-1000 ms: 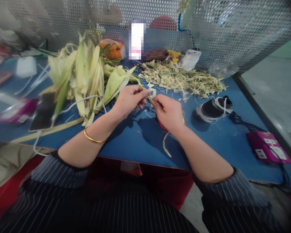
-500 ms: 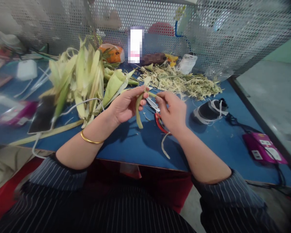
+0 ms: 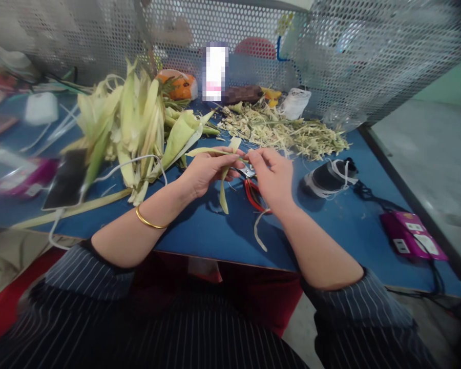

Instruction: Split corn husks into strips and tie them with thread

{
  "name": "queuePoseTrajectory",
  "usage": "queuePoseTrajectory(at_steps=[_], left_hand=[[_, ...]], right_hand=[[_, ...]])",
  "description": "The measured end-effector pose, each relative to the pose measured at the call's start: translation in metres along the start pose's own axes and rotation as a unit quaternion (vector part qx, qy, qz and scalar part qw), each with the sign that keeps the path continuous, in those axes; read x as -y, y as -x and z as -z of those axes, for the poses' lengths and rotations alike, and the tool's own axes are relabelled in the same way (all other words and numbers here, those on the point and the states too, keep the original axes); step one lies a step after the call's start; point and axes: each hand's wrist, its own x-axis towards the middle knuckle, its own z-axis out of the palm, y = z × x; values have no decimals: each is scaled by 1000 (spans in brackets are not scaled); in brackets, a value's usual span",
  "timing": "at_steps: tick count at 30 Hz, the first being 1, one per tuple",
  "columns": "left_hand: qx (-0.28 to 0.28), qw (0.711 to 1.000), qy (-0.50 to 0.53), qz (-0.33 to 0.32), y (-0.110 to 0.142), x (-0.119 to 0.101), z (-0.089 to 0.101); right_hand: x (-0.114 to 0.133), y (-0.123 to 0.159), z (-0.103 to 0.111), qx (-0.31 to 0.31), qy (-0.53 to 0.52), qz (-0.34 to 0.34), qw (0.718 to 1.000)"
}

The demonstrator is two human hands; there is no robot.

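Blue tabletop [image 3: 192, 230] under your fingers; grey perforated metal screen [image 3: 253, 20] upright beyond them. Your left hand [image 3: 205, 171] pinches a pale green, narrow strip of leafy husk [image 3: 223, 195], thumb over curled fingers. One end points left past the knuckles, a short flap stands above the fingertips, one end hangs toward you. One piece or several: cannot tell. Your right hand [image 3: 272, 177] faces it, thumb and forefinger closed on the strip's right-hand part; fingertips of both hands very near each other.

Just under and nearer you than the right fingertips: red-handled scissors with silver blades [image 3: 253, 197], partly hidden by the hands. Thin, curled whitish strip [image 3: 258, 236] next to the handles, nearer your body.

Left of your left fingers: large pile of pale green and yellowish husks [image 3: 130, 128]. Farther left, a dark flat phone [image 3: 66, 179], white cable [image 3: 138, 158] looping over the husks. Gold bangle [image 3: 148, 220] on your left forearm.

Beyond the fingers, to the right: low heap of shredded, straw-coloured trimmings [image 3: 276, 128]. Past the husks, an orange packet [image 3: 179, 84].

Right of your right fingers: black cylinder wound with white cord [image 3: 325, 177], tilted. Well apart, farther right, a purple box with white labels [image 3: 413, 236], dark cords alongside.
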Motion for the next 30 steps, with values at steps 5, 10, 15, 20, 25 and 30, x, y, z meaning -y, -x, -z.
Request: queuePoseTrajectory(at_steps=[5,10,15,20,25,30], left_hand=[[-16,1000,10,13,-2,-2,2],[13,995,-97,-8,0,-10,2],[-5,985,-164,-58,-2,-16,5],[5,976,-211,-58,-8,-13,11],[-150,918,-296,-218,-4,-11,11],[-104,966,-200,-128,2,-2,0]], right_hand=[[-3,-1,0,-30,44,64,997],[-5,-5,1,71,35,23,997],[3,-6,2,142,-185,-186,954],[11,-3,3,215,-253,-242,912],[12,-5,1,72,-254,-230,937],[11,-2,-4,44,-261,-201,943]])
